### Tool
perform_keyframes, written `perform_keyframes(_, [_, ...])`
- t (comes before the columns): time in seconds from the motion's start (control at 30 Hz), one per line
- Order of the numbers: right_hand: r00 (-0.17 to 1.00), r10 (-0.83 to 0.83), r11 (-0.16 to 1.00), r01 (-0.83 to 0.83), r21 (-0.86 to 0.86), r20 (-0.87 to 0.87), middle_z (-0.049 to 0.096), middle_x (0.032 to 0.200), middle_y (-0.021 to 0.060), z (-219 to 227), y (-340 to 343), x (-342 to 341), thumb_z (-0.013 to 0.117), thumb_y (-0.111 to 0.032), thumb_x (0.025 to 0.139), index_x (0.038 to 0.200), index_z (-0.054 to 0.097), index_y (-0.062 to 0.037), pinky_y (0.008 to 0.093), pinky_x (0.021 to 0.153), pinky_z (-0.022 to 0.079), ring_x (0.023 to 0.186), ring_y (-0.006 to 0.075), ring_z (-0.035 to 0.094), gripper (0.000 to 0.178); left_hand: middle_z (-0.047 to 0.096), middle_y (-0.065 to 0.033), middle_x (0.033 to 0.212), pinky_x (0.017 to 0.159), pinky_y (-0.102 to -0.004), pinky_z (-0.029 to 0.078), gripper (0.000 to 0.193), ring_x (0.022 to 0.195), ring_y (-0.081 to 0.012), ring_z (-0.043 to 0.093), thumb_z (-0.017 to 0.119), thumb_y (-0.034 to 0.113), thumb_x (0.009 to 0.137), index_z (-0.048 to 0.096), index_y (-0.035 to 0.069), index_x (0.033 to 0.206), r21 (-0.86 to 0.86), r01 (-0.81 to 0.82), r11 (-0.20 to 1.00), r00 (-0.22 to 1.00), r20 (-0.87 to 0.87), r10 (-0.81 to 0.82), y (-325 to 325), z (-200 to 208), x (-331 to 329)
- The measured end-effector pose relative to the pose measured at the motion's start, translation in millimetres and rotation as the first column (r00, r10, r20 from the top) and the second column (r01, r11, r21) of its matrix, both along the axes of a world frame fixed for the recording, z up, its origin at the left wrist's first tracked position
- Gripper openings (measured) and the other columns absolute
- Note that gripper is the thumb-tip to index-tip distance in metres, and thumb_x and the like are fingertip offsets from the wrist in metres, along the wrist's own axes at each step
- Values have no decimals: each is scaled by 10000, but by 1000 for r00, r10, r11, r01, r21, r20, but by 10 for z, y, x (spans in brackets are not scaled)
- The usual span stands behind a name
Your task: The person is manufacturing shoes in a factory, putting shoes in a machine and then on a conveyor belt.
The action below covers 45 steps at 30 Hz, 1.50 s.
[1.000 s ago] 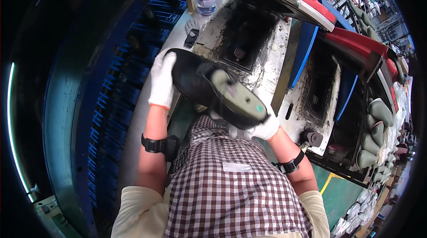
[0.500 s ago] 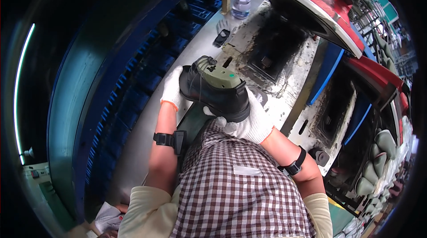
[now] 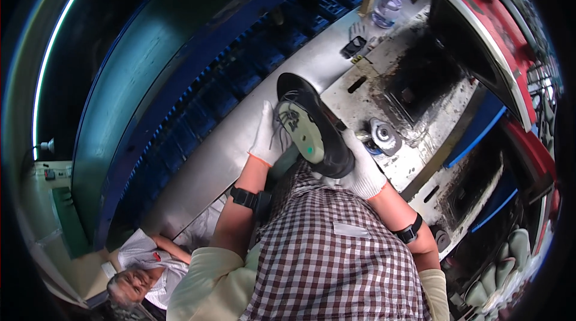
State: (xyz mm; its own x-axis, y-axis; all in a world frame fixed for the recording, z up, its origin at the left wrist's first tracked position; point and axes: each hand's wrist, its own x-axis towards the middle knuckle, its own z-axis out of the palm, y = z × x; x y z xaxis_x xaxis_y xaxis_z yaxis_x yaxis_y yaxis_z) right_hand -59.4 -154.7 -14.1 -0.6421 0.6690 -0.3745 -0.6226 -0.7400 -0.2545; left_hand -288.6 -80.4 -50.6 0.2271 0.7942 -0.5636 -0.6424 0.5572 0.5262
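Observation:
A black lace-up shoe (image 3: 327, 123) with a pale green last (image 3: 305, 135) inside it is held tilted in front of my checked apron. Its toe points up and away, and the opening faces left. My right hand (image 3: 365, 171), in a white knit glove, grips the heel end, its fingers partly hidden beneath. Against the lace side lies my left hand (image 3: 267, 138), also gloved; one digit sticks up, while the others are hidden at the shoe. Loose dark laces hang over the last toward that hand.
A worn white machine top (image 3: 360, 102) lies to the right, with a red-edged raised cover (image 3: 501, 39) beyond. On it are a round metal fitting (image 3: 384, 134), a small black object (image 3: 354, 47) and a clear bottle (image 3: 387, 9). A blue conveyor (image 3: 240, 63) runs at left; another person (image 3: 156, 261) is lower left.
The shoe has turned, its toe swinging from left to up and away, and its opening now facing left. My left hand has shifted from the toe to the lace side. The view has turned.

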Motion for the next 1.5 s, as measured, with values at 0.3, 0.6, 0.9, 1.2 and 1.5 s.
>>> perform_keyframes(0.3, [777, -258, 798, -163, 580, 574, 427, 1580, 173, -38, 441, -213, 555, -374, 1060, 1630, 228, -23, 368, 1119, 444, 1425, 250, 462, 745, 471, -132, 1566, 1197, -433, 410, 1024, 1418, -266, 499, 442, 793, 922, 274, 59, 1615, 285, 158, 945, 985, -113, -131, -431, 183, 6])
perform_keyframes(0.6, [178, -629, 576, -548, 607, 757, 495, 1478, 286, -148, 752, -19, 668, -295, 957, 1481, 490, -23, 460, 1178, 378, 1405, 426, 463, 616, 702, -145, 1221, 1063, -446, 547, 416, 1120, -302, 700, 623, 280, 913, 637, 33, 1247, -122, -43, 992, 998, 37, 48, 418, -266, -317])
perform_keyframes(0.9, [-588, -656, 754, -480, 448, 473, 686, 1173, 135, -558, 330, 478, 701, -200, 897, 1173, 699, -88, 463, 980, 496, 1096, 347, 641, 298, 651, -8, 977, 766, -339, 546, 236, 863, -174, 636, 810, 197, 794, 714, 94, 983, -38, -64, 997, 824, -566, 31, 2416, -1681, -1143])
perform_keyframes(1.2, [-683, -563, 817, -376, 437, 465, 710, 1075, 131, -734, 351, 462, 700, -166, 889, 1105, 715, -74, 468, 932, 493, 993, 358, 652, 235, 692, -90, 998, 495, -306, 467, 853, 588, -178, 618, 827, 208, 835, 392, 78, 1557, 204, 171, 964, 312, -939, 144, 3631, -2029, -1008])
perform_keyframes(1.5, [-718, -554, 822, -393, 412, 421, 705, 1027, 104, -767, 317, 445, 709, -216, 891, 1120, 717, -113, 458, 881, 503, 953, 335, 650, 251, 436, -142, 1572, 825, -469, 623, 933, 1239, -370, 592, 752, 330, 920, 199, 147, 1648, -114, 39, 993, 283, -952, -120, 3362, -2291, -1127])
